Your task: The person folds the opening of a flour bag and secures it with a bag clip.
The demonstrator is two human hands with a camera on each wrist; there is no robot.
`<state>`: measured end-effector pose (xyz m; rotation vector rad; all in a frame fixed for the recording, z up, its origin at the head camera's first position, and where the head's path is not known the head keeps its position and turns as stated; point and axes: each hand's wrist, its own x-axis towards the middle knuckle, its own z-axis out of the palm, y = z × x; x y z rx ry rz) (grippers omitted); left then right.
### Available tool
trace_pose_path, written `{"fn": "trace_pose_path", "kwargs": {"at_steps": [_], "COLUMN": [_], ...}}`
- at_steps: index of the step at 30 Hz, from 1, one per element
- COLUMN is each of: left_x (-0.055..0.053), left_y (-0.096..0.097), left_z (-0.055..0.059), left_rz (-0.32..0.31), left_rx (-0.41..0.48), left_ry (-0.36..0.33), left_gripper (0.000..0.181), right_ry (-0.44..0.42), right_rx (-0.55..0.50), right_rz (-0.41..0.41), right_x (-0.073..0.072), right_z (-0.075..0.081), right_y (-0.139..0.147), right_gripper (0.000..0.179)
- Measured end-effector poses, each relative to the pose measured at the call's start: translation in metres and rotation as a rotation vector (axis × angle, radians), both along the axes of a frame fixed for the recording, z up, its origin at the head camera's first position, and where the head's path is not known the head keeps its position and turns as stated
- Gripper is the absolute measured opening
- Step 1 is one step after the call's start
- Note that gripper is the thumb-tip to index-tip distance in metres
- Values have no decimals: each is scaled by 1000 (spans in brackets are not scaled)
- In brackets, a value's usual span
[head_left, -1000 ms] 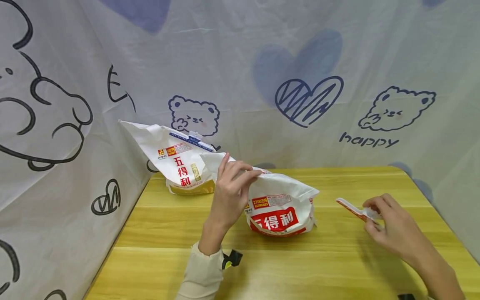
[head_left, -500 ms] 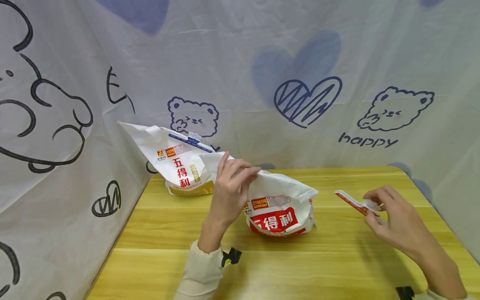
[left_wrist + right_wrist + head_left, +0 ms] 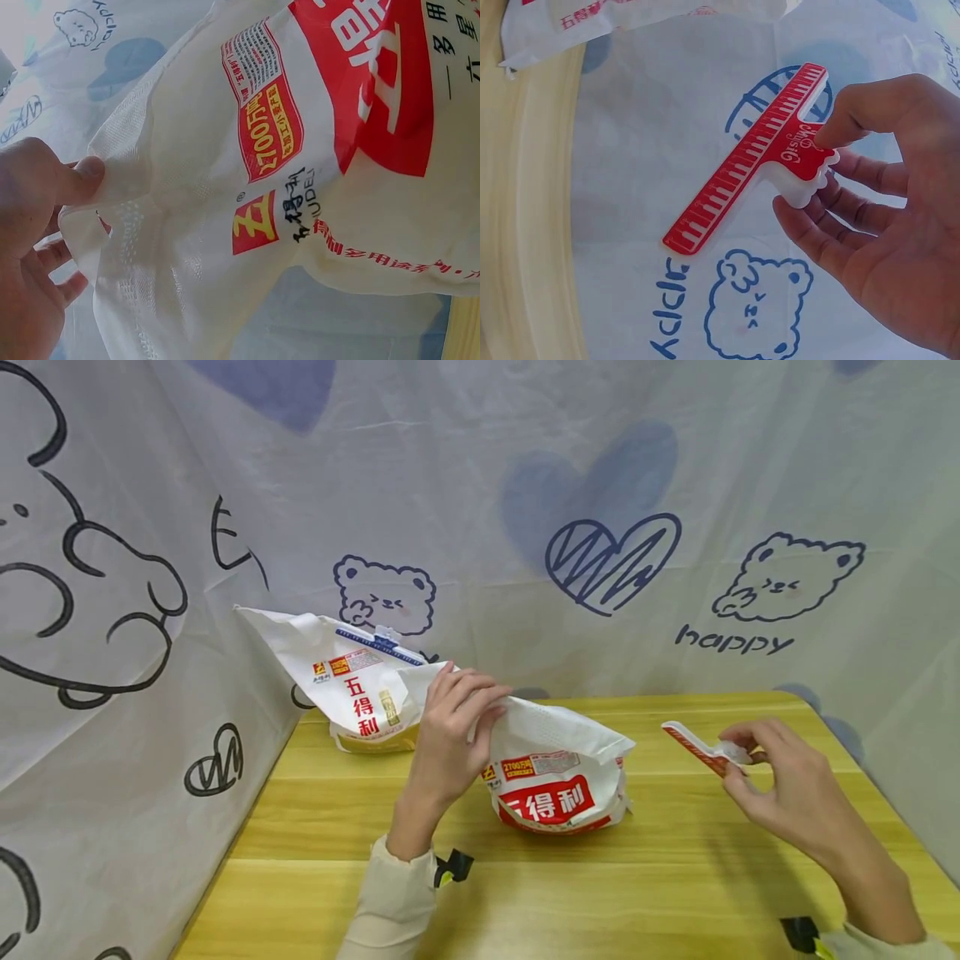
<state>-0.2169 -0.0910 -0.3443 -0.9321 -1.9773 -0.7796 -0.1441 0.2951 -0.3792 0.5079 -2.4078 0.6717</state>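
Observation:
A white bag with red Chinese print [image 3: 555,777] sits on the table. My left hand [image 3: 457,727] pinches its top edge; in the left wrist view the thumb [image 3: 88,171] lies on the near side of the folded edge, with other fingers partly hidden behind it. To the right of the bag, my right hand [image 3: 795,781] holds a red and white clip [image 3: 750,154] above the table. Piano keys and the word "Music" are printed on the clip. Thumb and fingers pinch its handle, and its long bar points away from the hand toward the bag.
A second white bag with gold and red print [image 3: 367,693] stands at the back left, a blue clip [image 3: 378,645] on its top edge. Behind the wooden table [image 3: 600,893] hangs a pale cloth [image 3: 465,468] with drawn bears and hearts, also along the left side.
My right hand has risen slightly and shifted a little left with the clip. The left hand has moved slightly left along the top edge, still pinching it. The bags stay in place.

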Motion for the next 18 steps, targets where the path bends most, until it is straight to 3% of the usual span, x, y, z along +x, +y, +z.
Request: {"fn": "trace_pose_path", "kwargs": {"at_steps": [10,18], "left_x": [-2,-3], "left_y": [1,4], "left_z": [2,5], "left_rz": [-5,-13], "left_rx": [8,11], "left_ry": [2,-8], "left_gripper": [13,12], "right_ry": [43,24], "right_rx": [0,7], "right_rz": [50,67], "right_x": [-8,-10], "right_z": [14,25], "right_y": [-13,-23], "right_gripper": [36,34]}}
